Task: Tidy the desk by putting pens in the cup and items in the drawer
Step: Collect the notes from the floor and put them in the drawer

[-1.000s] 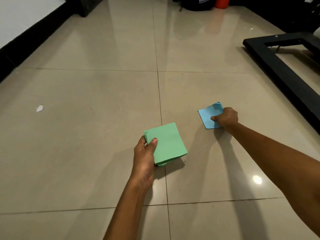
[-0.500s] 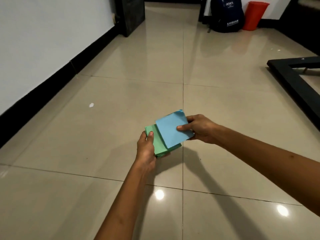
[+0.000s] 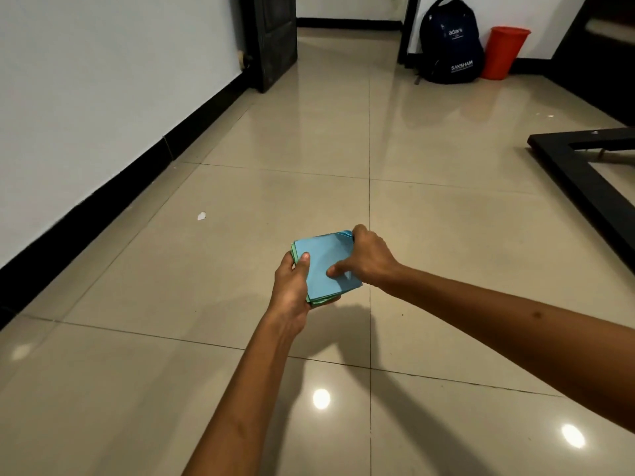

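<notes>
A blue paper sheet [image 3: 323, 261] lies flat on top of a green paper stack [image 3: 321, 299], of which only thin edges show at the left and bottom. My left hand [image 3: 292, 286] holds the stack from below at its left side, thumb on the blue sheet. My right hand [image 3: 366, 259] grips the stack's right side, thumb pressed on the blue sheet and fingers curled over the far corner. Both hands hold the papers above the tiled floor. No pens, cup or drawer are in view.
A white paper scrap [image 3: 201, 216] lies on the floor to the left. A black frame [image 3: 567, 166] sits on the floor at right. A dark backpack [image 3: 450, 42] and an orange bin [image 3: 503, 51] stand against the far wall, beside a dark door [image 3: 275, 39].
My right hand lifted the blue sheet off the floor and laid it squarely onto the green stack in my left hand. The view has tilted up toward the far wall.
</notes>
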A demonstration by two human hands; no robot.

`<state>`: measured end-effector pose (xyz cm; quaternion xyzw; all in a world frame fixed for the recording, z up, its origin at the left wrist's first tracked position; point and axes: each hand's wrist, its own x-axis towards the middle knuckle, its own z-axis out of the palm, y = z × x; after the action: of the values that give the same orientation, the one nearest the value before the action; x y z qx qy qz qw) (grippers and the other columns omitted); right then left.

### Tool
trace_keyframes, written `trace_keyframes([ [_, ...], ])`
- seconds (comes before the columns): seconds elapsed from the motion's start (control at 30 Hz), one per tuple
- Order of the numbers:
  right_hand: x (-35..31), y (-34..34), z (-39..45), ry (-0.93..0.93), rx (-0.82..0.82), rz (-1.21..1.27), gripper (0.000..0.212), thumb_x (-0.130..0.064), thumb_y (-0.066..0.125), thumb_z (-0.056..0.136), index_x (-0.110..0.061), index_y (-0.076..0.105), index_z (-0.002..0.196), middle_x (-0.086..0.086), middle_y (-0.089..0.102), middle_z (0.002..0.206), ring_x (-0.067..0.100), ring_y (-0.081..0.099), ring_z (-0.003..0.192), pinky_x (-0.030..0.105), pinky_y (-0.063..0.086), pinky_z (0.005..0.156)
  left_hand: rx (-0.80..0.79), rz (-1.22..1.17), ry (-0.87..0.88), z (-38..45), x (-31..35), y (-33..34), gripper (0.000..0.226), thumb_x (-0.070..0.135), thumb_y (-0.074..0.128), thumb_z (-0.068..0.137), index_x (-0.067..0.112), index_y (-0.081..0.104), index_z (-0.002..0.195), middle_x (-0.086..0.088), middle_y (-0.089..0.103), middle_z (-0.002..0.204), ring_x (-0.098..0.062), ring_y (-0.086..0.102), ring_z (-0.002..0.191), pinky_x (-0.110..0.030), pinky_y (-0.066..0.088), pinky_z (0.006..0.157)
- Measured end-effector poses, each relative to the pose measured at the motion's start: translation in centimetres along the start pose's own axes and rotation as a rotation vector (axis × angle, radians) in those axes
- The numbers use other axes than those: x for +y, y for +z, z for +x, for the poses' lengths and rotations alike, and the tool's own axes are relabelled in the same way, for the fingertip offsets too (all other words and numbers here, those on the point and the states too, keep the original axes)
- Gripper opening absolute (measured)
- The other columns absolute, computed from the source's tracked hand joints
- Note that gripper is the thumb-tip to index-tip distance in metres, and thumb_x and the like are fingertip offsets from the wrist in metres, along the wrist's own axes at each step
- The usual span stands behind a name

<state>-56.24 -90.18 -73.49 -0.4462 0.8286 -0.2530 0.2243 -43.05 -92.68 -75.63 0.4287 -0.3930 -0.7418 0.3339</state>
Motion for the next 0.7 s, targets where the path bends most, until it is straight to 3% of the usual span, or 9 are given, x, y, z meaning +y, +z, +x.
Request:
trace_keyframes([
  [0.13,0.5,0.4,0.7,0.125,-0.206,0.383,0.098,-0.027,0.09,0.055,-0.019,0.035,0.136,0.004,0.051,0.125,0.024,0.053,0.112,0.044,0.052,0.093,-0.009,-0.019,0.003,0.4,-0.2,0.2,0.026,0.022,0.041,0.101,0.022,0.049,0.127,-0.008,0.063,0.11,-0.03,0.064,0.096,-0.053,0.054,0.083],
  [0.2,0.9,0.6,1.2,0.154,-0.279,0.55,0.08,-0.031,0.087,0.061,-0.019,0.047,0.129,0.005,0.062,0.117,0.024,0.062,0.105,0.04,0.054,0.09,0.019,0.021,0.036,0.9,-0.5,0.7,0.027,0.023,0.042,0.101,0.021,0.047,0.128,-0.008,0.061,0.107,-0.024,0.062,0.091,-0.048,0.054,0.083],
  [0.3,0.6,0.3,2.1,0.195,-0.22,0.621,0.045,-0.035,0.07,0.083,-0.016,0.055,0.122,0.005,0.065,0.111,0.019,0.063,0.09,0.029,0.052,0.074,0.016,0.078,-0.011,2.0,-0.6,1.8,0.029,0.021,0.044,0.1,0.023,0.04,0.128,-0.011,0.057,0.111,-0.027,0.061,0.094,-0.048,0.055,0.079],
  [0.37,0.6,0.1,2.9,0.25,-0.164,0.622,0.038,-0.033,0.06,0.091,-0.013,0.054,0.123,0.007,0.063,0.109,0.017,0.06,0.084,0.026,0.047,0.065,-0.022,0.077,-0.07,2.6,-0.2,2.1,0.033,0.014,0.044,0.099,0.024,0.037,0.129,-0.013,0.055,0.117,-0.034,0.061,0.102,-0.052,0.056,0.077],
  [0.53,-0.2,-1.6,4.5,0.312,-0.117,0.706,0.038,-0.029,0.058,0.093,-0.008,0.054,0.124,0.01,0.065,0.112,0.027,0.063,0.098,0.038,0.053,0.087,-0.159,0.084,-0.15,4.3,3.5,2.6,0.041,0.006,0.042,0.099,0.024,0.033,0.135,-0.013,0.05,0.128,-0.038,0.061,0.106,-0.055,0.057,0.074],
  [0.7,-3.4,-5.4,3.9,0.373,-0.08,0.783,0.037,-0.014,0.064,0.089,-0.004,0.055,0.124,0.013,0.065,0.108,0.03,0.064,0.098,0.04,0.056,0.085,-0.072,0.133,-0.178,3.8,8.2,3.9,0.041,0.004,0.05,0.096,0.012,0.035,0.133,-0.016,0.048,0.129,-0.04,0.062,0.101,-0.046,0.06,0.059],
])
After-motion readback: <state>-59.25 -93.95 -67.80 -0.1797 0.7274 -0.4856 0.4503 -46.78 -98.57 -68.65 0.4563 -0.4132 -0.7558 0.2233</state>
